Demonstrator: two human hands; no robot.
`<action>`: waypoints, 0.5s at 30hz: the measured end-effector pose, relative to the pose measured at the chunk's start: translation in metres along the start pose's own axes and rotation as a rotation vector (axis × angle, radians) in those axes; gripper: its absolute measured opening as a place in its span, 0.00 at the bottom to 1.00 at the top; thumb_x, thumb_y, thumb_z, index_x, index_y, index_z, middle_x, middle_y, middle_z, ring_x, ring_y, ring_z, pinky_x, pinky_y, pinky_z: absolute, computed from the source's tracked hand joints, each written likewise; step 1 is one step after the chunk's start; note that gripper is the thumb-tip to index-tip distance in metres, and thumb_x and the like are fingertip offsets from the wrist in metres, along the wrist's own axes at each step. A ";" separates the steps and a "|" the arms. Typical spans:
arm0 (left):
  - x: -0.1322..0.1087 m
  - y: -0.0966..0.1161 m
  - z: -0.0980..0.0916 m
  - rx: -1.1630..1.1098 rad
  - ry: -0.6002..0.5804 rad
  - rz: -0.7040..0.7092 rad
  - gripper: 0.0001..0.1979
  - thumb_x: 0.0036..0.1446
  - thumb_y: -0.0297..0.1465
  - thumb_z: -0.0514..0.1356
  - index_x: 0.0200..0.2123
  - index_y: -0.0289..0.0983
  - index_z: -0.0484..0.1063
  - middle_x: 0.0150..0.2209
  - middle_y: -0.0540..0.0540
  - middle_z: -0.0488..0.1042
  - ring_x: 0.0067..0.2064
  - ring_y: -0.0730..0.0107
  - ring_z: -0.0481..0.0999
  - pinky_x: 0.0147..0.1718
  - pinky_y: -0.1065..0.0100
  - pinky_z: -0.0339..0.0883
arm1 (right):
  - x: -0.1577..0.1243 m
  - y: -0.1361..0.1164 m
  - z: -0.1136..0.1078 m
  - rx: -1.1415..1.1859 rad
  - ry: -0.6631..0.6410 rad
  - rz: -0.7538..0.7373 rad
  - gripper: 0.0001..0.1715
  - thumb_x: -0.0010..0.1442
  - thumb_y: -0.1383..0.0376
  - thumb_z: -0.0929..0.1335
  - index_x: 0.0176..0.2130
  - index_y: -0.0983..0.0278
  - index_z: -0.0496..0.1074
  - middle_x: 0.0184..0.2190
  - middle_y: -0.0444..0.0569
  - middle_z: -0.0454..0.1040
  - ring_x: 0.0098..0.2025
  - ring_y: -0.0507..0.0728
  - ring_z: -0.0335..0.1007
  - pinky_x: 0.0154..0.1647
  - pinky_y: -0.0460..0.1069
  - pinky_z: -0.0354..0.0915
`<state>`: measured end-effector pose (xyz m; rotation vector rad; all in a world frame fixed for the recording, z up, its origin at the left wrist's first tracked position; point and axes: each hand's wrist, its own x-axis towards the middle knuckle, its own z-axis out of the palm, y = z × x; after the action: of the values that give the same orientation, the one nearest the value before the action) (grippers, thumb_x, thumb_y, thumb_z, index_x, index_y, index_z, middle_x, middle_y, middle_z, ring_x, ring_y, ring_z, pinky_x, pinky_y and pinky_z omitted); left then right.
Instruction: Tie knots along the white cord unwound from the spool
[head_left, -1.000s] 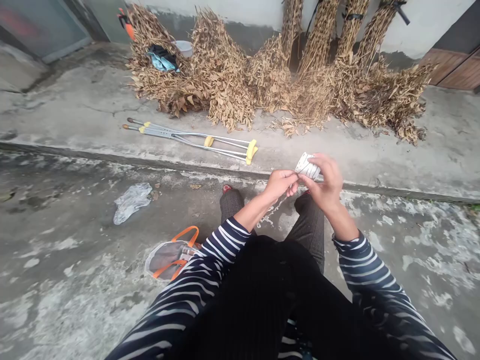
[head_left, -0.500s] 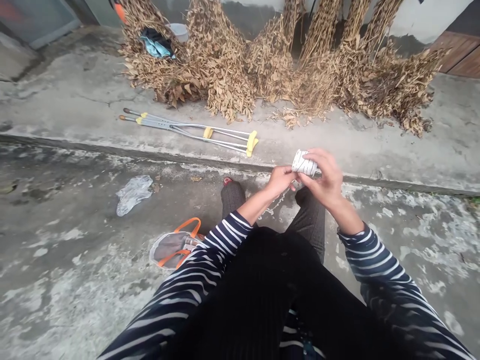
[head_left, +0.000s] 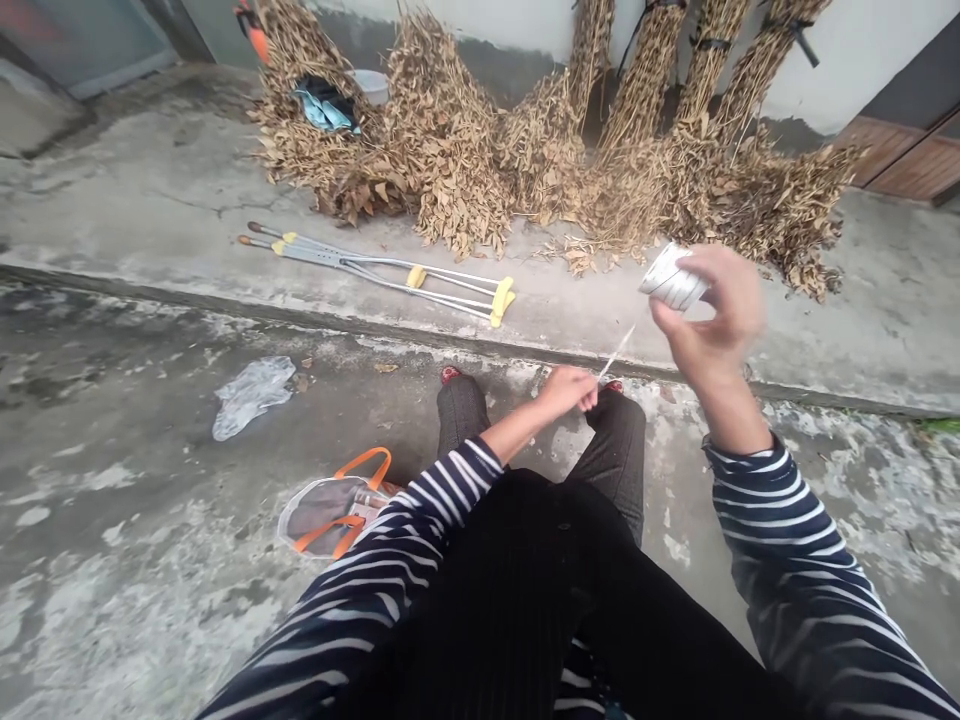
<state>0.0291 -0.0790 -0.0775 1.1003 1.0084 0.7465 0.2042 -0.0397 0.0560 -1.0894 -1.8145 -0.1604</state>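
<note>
My right hand [head_left: 724, 310] grips a white spool of cord [head_left: 673, 282] with thin dark lines across it, holding it tilted above the raised concrete ledge. Lower and to the left, my left hand [head_left: 566, 390] is closed on a thin white strand [head_left: 617, 352]. That strand slants up toward the spool, though its upper part fades from sight before reaching it. The fingers of my right hand are slightly blurred.
Metal crutches with yellow pads [head_left: 416, 277] lie on the ledge. Dried plant bundles [head_left: 457, 150] lean along the wall behind. On the lower ground are a crumpled clear plastic bag [head_left: 253, 397] and a bag with orange handles [head_left: 319, 515]. The ledge's edge runs past my feet.
My right hand has moved up and right with the spool, away from my left hand. A straight white strand now shows between them. My left hand has dropped slightly.
</note>
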 end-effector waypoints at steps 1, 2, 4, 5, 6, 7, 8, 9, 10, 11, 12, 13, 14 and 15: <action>-0.009 -0.011 -0.003 0.015 -0.044 -0.026 0.15 0.58 0.22 0.56 0.21 0.31 0.75 0.21 0.47 0.75 0.22 0.77 0.73 0.26 0.74 0.69 | 0.005 0.003 -0.003 0.000 0.016 0.020 0.24 0.58 0.52 0.74 0.51 0.57 0.74 0.53 0.53 0.76 0.62 0.69 0.69 0.57 0.70 0.72; -0.018 -0.024 -0.007 0.010 -0.067 -0.048 0.14 0.58 0.23 0.55 0.21 0.32 0.75 0.21 0.47 0.75 0.22 0.76 0.73 0.26 0.74 0.69 | 0.009 0.005 -0.006 0.006 0.024 0.032 0.24 0.57 0.53 0.75 0.51 0.58 0.75 0.53 0.53 0.76 0.62 0.69 0.69 0.53 0.68 0.74; -0.035 -0.047 -0.021 -0.031 -0.023 -0.096 0.14 0.58 0.25 0.55 0.22 0.33 0.75 0.23 0.47 0.76 0.22 0.77 0.73 0.26 0.73 0.69 | 0.013 0.008 -0.010 0.029 0.017 0.037 0.24 0.55 0.55 0.75 0.50 0.59 0.75 0.53 0.54 0.76 0.59 0.68 0.71 0.45 0.63 0.77; -0.041 -0.058 -0.031 -0.032 0.014 -0.130 0.14 0.58 0.26 0.55 0.22 0.33 0.75 0.23 0.47 0.76 0.22 0.76 0.72 0.26 0.73 0.69 | 0.013 0.009 -0.012 0.037 0.012 0.040 0.23 0.55 0.56 0.75 0.49 0.59 0.75 0.52 0.53 0.77 0.58 0.67 0.72 0.41 0.60 0.78; -0.045 -0.067 -0.042 -0.017 0.050 -0.165 0.15 0.58 0.26 0.55 0.21 0.33 0.75 0.22 0.47 0.76 0.22 0.76 0.72 0.26 0.73 0.68 | 0.014 0.010 -0.013 0.042 0.016 0.047 0.23 0.54 0.56 0.75 0.48 0.59 0.76 0.52 0.53 0.77 0.57 0.66 0.73 0.39 0.58 0.78; -0.048 -0.074 -0.055 0.009 0.084 -0.204 0.15 0.59 0.28 0.56 0.20 0.33 0.74 0.21 0.47 0.75 0.21 0.75 0.71 0.25 0.72 0.67 | 0.014 0.011 -0.014 0.044 0.029 0.059 0.23 0.54 0.57 0.76 0.48 0.59 0.76 0.51 0.52 0.77 0.56 0.65 0.74 0.37 0.56 0.77; -0.048 -0.077 -0.069 0.038 0.113 -0.235 0.17 0.60 0.31 0.57 0.19 0.34 0.73 0.21 0.47 0.75 0.21 0.74 0.71 0.25 0.72 0.66 | 0.014 0.013 -0.015 0.044 0.049 0.073 0.23 0.53 0.57 0.76 0.48 0.60 0.76 0.51 0.52 0.77 0.54 0.64 0.75 0.37 0.56 0.77; -0.046 -0.077 -0.084 0.067 0.143 -0.260 0.19 0.61 0.35 0.59 0.18 0.34 0.73 0.20 0.46 0.74 0.21 0.74 0.70 0.25 0.71 0.66 | 0.016 0.015 -0.017 0.045 0.072 0.086 0.23 0.53 0.57 0.76 0.48 0.60 0.76 0.50 0.51 0.78 0.53 0.63 0.75 0.37 0.55 0.77; -0.043 -0.073 -0.099 0.092 0.173 -0.268 0.22 0.61 0.39 0.60 0.18 0.35 0.72 0.19 0.46 0.73 0.21 0.73 0.70 0.25 0.71 0.66 | 0.018 0.018 -0.020 0.047 0.093 0.096 0.24 0.52 0.58 0.76 0.48 0.60 0.76 0.49 0.50 0.78 0.52 0.62 0.76 0.38 0.55 0.77; -0.038 -0.065 -0.113 0.117 0.196 -0.256 0.23 0.61 0.43 0.61 0.18 0.35 0.72 0.19 0.46 0.73 0.21 0.72 0.70 0.26 0.70 0.66 | 0.023 0.021 -0.024 0.050 0.112 0.102 0.24 0.52 0.58 0.76 0.48 0.60 0.76 0.49 0.50 0.78 0.50 0.62 0.76 0.38 0.55 0.77; -0.033 -0.055 -0.127 0.145 0.202 -0.224 0.24 0.59 0.46 0.63 0.18 0.35 0.73 0.20 0.46 0.73 0.22 0.72 0.70 0.27 0.70 0.66 | 0.028 0.025 -0.031 0.049 0.129 0.101 0.24 0.51 0.59 0.77 0.48 0.61 0.76 0.48 0.50 0.78 0.49 0.61 0.77 0.38 0.55 0.76; -0.027 -0.041 -0.139 0.192 0.191 -0.166 0.24 0.58 0.48 0.64 0.19 0.36 0.73 0.20 0.47 0.74 0.23 0.72 0.70 0.28 0.70 0.66 | 0.036 0.028 -0.040 0.039 0.149 0.095 0.24 0.51 0.61 0.78 0.47 0.61 0.76 0.48 0.51 0.79 0.48 0.61 0.77 0.39 0.55 0.76; -0.021 -0.027 -0.149 0.269 0.159 -0.102 0.23 0.56 0.47 0.66 0.19 0.36 0.73 0.20 0.47 0.73 0.23 0.72 0.70 0.29 0.70 0.65 | 0.044 0.031 -0.051 0.015 0.181 0.082 0.24 0.49 0.62 0.79 0.46 0.61 0.77 0.48 0.52 0.79 0.48 0.60 0.77 0.40 0.55 0.75; -0.015 -0.012 -0.157 0.374 0.115 -0.030 0.21 0.54 0.45 0.69 0.19 0.36 0.73 0.19 0.48 0.72 0.23 0.73 0.68 0.29 0.71 0.63 | 0.052 0.033 -0.064 -0.012 0.213 0.062 0.24 0.48 0.64 0.80 0.45 0.61 0.78 0.47 0.53 0.80 0.46 0.60 0.76 0.41 0.55 0.74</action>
<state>-0.1215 -0.0397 -0.1040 1.3708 1.2944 0.6155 0.2648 -0.0224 0.1186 -1.0933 -1.5899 -0.2417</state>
